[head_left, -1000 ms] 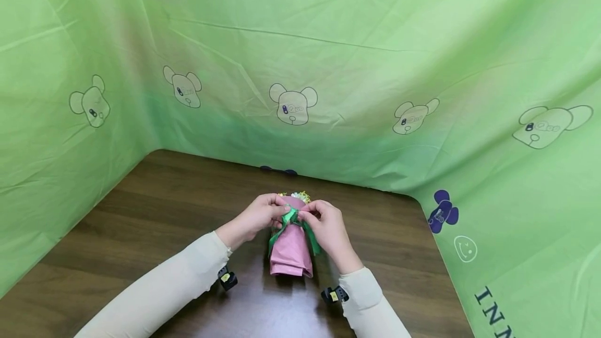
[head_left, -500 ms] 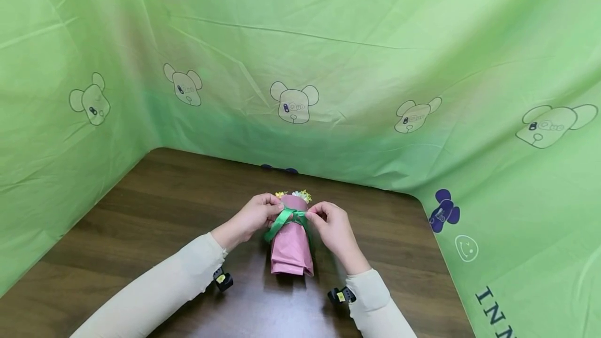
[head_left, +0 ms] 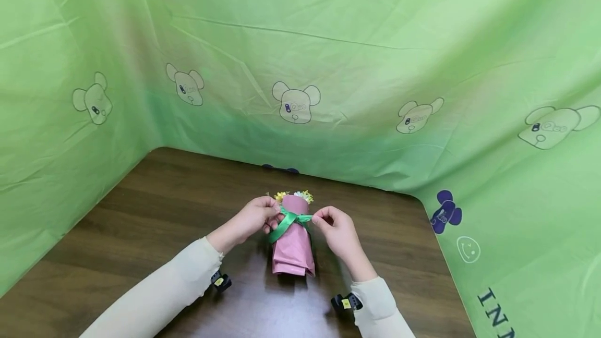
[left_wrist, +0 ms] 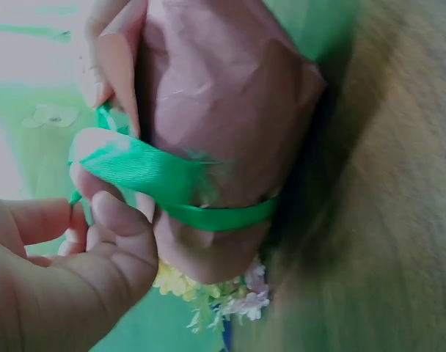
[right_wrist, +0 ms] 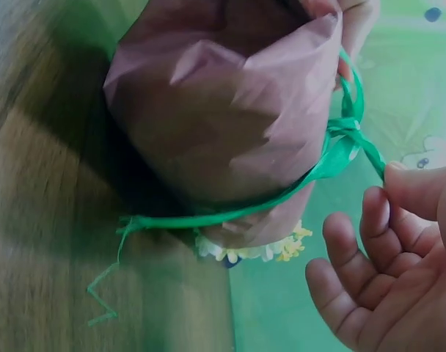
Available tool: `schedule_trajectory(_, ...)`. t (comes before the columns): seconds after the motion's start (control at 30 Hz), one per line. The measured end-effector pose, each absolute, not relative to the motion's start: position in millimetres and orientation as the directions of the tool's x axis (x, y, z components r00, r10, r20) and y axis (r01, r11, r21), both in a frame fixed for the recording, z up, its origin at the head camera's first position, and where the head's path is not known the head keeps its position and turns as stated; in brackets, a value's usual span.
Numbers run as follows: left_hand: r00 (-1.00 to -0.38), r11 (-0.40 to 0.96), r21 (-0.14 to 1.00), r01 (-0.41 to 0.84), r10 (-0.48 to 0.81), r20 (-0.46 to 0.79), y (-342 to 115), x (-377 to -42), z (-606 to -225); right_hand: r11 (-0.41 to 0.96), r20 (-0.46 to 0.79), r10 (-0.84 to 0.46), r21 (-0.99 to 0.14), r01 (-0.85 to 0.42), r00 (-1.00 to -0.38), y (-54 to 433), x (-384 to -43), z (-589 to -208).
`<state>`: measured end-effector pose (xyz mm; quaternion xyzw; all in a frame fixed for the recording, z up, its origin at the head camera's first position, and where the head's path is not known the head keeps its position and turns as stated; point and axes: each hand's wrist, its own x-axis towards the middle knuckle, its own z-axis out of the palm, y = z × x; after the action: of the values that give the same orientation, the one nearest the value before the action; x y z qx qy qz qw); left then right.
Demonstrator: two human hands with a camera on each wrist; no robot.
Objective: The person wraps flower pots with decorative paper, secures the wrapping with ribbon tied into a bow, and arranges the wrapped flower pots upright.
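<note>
A small bouquet wrapped in pink paper [head_left: 292,252] lies on the table, its yellow and white flowers [head_left: 304,195] poking out at the far end. Green ribbon [head_left: 284,227] circles the wrapping and crosses in a knot at the front. On the left, my left hand [head_left: 251,221] pinches one part of the ribbon between thumb and finger. My right hand [head_left: 339,231] pinches another part and holds it out to the right. In the right wrist view, a frayed ribbon end [right_wrist: 124,224] trails thin threads beside the paper.
The brown wooden table [head_left: 141,223] extends around the bouquet. Behind it and at both sides hangs a green cloth [head_left: 225,56] printed with bear heads. A black wrist camera [head_left: 220,280] is worn under each sleeve.
Both hands have moved apart, the right one further right. Between them the ribbon is drawn out, and its crossing looks tighter. The bouquet has stayed in nearly the same place.
</note>
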<state>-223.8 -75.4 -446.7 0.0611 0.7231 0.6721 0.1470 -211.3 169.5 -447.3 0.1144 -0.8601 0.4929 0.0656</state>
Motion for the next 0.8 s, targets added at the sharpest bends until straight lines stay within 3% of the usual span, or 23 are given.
schedule_trajectory(0.37, -0.971, 0.191, 0.981, -0.046, 0.223, -0.089, -76.4, -211.9, -445.2, 0.441, 0.180, -0.126, -0.871, -0.218, -0.976, 175.3, -205.5, -443.0)
schedule_trajectory(0.8, -0.985, 0.190, 0.982, -0.010, 0.166, -0.042, -75.1, -214.3, -452.5, 0.481, 0.161, -0.143, -0.851, -0.211, -0.977, 175.0, -206.5, -444.1)
